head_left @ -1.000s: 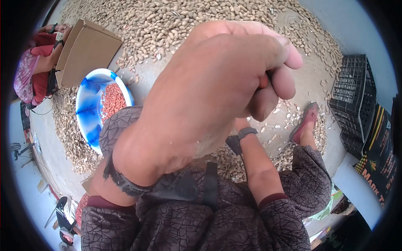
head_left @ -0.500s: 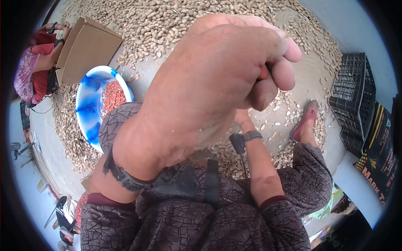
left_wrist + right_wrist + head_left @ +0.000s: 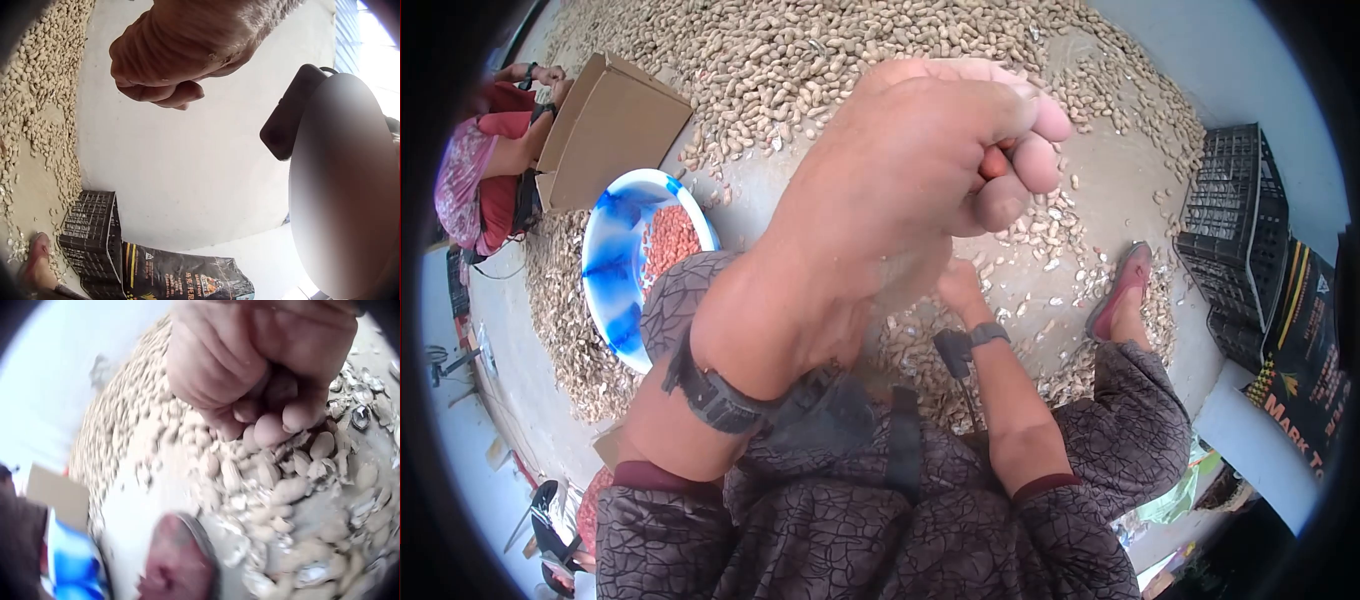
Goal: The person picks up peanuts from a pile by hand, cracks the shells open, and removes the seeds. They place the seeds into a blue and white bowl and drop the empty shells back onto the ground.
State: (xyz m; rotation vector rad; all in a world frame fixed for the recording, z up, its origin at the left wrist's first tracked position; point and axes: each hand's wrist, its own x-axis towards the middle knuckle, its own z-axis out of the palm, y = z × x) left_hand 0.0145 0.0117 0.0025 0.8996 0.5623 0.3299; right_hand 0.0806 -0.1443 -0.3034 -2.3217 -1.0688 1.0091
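Raised close to the head camera, my left hand [image 3: 880, 170] has its fingers curled around reddish shelled peanut kernels [image 3: 994, 163], which show between thumb and fingers. The left wrist view has this hand against a white wall, its contents hidden. Lower down, my right hand [image 3: 963, 287] is partly covered by the left one in the head view. The right wrist view shows its bent fingers right at the unshelled peanuts [image 3: 290, 489] and broken shells on the floor; I cannot tell whether they pinch one.
A blue-and-white basin [image 3: 605, 255] with red kernels [image 3: 672, 238] stands at the left, near a cardboard box [image 3: 615, 130] and another person [image 3: 495, 165]. A large peanut heap [image 3: 800, 65] spreads ahead. Black crates [image 3: 1230, 220] and a printed black bag [image 3: 1300, 350] stand at the right.
My left hand has shifted left and slightly down since half a second ago, and more red kernel shows in its fingers. More of my right hand has come into view beneath it.
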